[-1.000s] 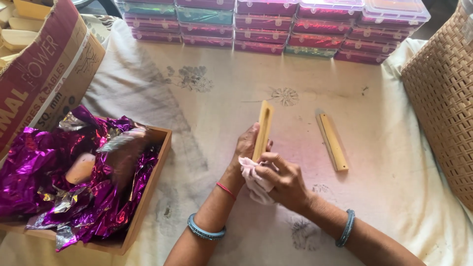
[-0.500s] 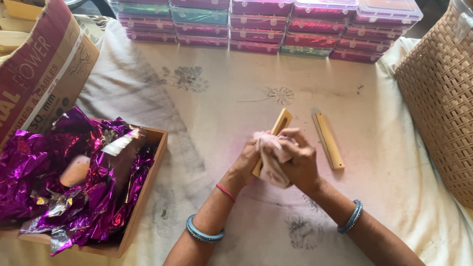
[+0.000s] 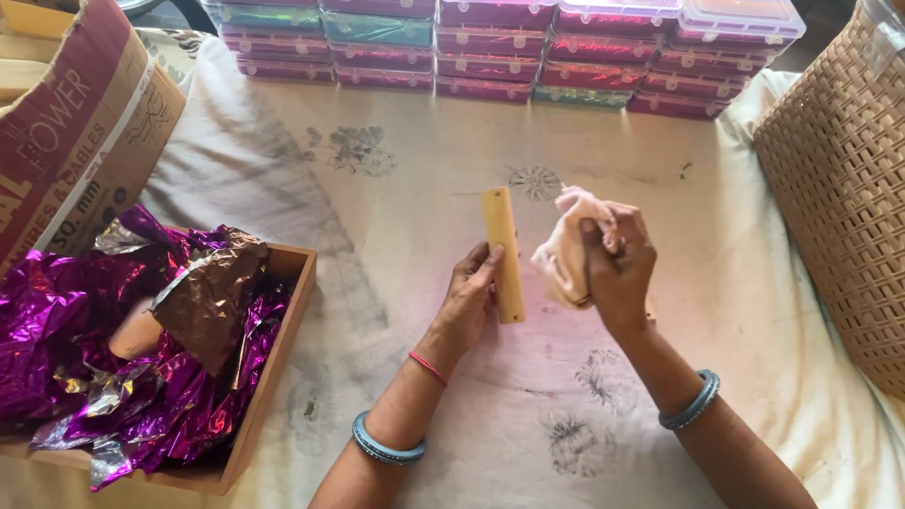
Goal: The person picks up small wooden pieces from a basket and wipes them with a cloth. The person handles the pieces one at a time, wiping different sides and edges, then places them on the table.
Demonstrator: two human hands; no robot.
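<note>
While my left hand (image 3: 468, 297) pinches the flat yellow wooden strip (image 3: 502, 254) by its near edge, fingers closed along its side and holding it just above the printed cloth (image 3: 396, 198), my right hand (image 3: 617, 269) is balled tight around a pale rag (image 3: 564, 256) beside it, not touching the wood. To wipe this well, I judge I should keep the strip steady with a light pinch low on one edge, so the whole face stays open to the rag, and draw the rag along the length in one pass instead of dabbing. A second strip seems to lie under my right hand, mostly hidden. On my left a wooden tray (image 3: 283, 377) holds crumpled purple foil (image 3: 85, 320); stacked plastic boxes (image 3: 509, 47) line the far edge, and a woven basket (image 3: 839, 179) stands at right
</note>
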